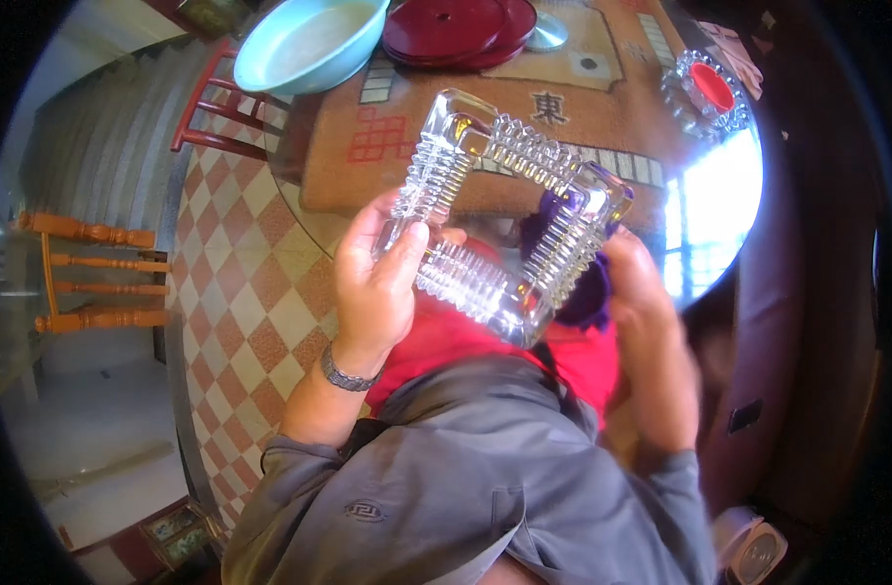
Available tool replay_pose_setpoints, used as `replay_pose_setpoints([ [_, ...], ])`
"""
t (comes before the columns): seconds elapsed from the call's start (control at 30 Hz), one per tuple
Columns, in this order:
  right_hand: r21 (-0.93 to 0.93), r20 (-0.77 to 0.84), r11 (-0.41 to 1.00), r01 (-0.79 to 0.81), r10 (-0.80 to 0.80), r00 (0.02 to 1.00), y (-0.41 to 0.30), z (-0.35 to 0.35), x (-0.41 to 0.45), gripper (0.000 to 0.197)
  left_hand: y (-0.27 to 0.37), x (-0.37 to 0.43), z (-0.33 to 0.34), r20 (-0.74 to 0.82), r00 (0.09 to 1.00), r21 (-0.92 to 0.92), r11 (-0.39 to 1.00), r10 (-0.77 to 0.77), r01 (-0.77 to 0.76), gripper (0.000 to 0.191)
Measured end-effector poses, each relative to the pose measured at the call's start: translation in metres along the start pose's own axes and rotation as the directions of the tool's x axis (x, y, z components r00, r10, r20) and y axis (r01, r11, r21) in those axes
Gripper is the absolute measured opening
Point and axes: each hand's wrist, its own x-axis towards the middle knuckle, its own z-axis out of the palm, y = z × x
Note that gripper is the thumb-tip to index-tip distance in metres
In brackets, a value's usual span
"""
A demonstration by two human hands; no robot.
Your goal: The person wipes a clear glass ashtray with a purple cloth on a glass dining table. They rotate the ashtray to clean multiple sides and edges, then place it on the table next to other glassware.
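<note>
A square, ribbed piece of clear glassware (pixel 432 175), like a large ashtray, is tilted in front of me above my lap. My left hand (pixel 378 281) grips its left corner, with the thumb on the near face. At the right corner, my right hand (pixel 636 274) holds a purple cloth (pixel 590 296) against the glass. Part of the cloth shows through the glass, and the fingers of my right hand are partly hidden behind it.
Beyond the glassware is a glass-topped table with a brown patterned mat (pixel 329 175). On it are a light-blue basin (pixel 307 77), dark red round trays (pixel 446 33), a metal lid (pixel 547 33) and beaded glassware with a red centre (pixel 711 86). A red chair (pixel 215 139) stands at left.
</note>
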Motion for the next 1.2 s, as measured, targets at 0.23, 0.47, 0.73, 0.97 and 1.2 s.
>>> replay_pose_setpoints([
  [0.23, -0.077, -0.170, 0.988, -0.132, 0.118, 0.978, 0.010, 0.024, -0.003, 0.039, -0.006, -0.001, -0.003, 0.022, 1.000, 0.047, 0.999, 0.007, -0.008, 0.035],
  [0.47, -0.055, 0.029, 0.969, 0.241, -0.240, 0.970, -0.041, -0.015, -0.029, 0.035, -0.002, 0.005, -0.005, -0.010, 0.993, 0.140, 0.984, 0.117, -0.114, 0.035],
  [0.73, -0.966, 0.209, -0.255, 0.025, -0.725, 0.656, -0.030, -0.002, -0.019, 0.042, -0.032, 0.017, -0.001, -0.073, 0.983, 0.144, 0.977, 0.167, -0.155, 0.035],
  [0.97, -0.764, -0.059, 0.539, 0.353, -0.604, 0.795, 0.023, 0.045, -0.001, 0.057, -0.034, 0.009, 0.000, -0.072, 0.972, 0.193, 0.959, 0.224, -0.207, 0.041],
  [1.2, -0.607, -0.219, 0.739, 0.292, -0.509, 0.833, 0.033, 0.071, 0.023, 0.030, -0.034, -0.005, 0.004, 0.011, 0.943, 0.301, 0.898, 0.334, -0.322, 0.046],
])
